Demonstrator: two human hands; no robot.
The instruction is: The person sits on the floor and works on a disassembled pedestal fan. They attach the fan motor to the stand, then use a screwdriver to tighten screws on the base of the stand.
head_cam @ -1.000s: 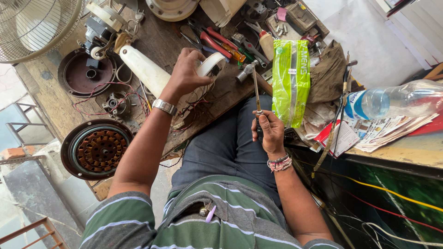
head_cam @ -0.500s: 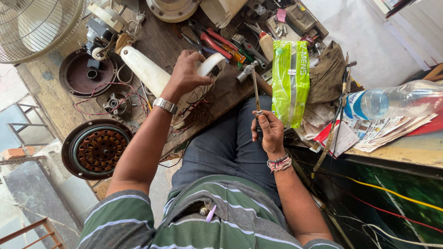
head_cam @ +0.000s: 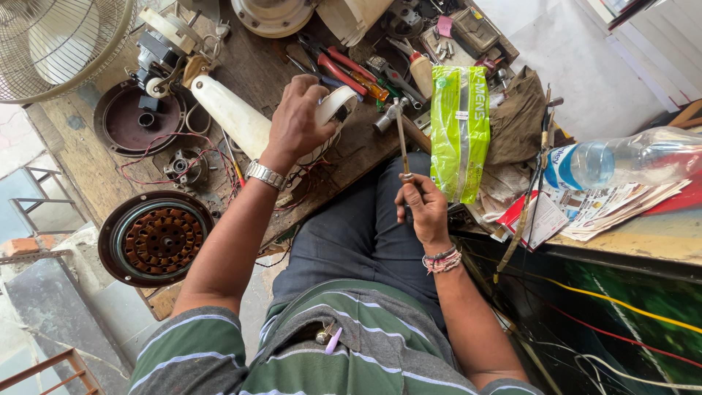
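Note:
My left hand (head_cam: 298,121) grips a white plastic fan part (head_cam: 333,110) on the wooden workbench (head_cam: 88,172), wrist bearing a metal watch. The part joins a long cream-white housing (head_cam: 230,117) lying across the bench. My right hand (head_cam: 424,208) hangs over my lap, holding a small hammer (head_cam: 398,128) by its thin metal shaft, head pointing up near the bench edge. Red and black wires (head_cam: 296,186) trail beneath my left hand.
A copper-wound fan stator in a round dark casing (head_cam: 155,238) sits at the bench's near left, another dark round cover (head_cam: 135,121) behind it. Pliers and screwdrivers (head_cam: 344,69), a green packet (head_cam: 459,132), a plastic water bottle (head_cam: 629,157), papers and a fan guard (head_cam: 55,40) surround.

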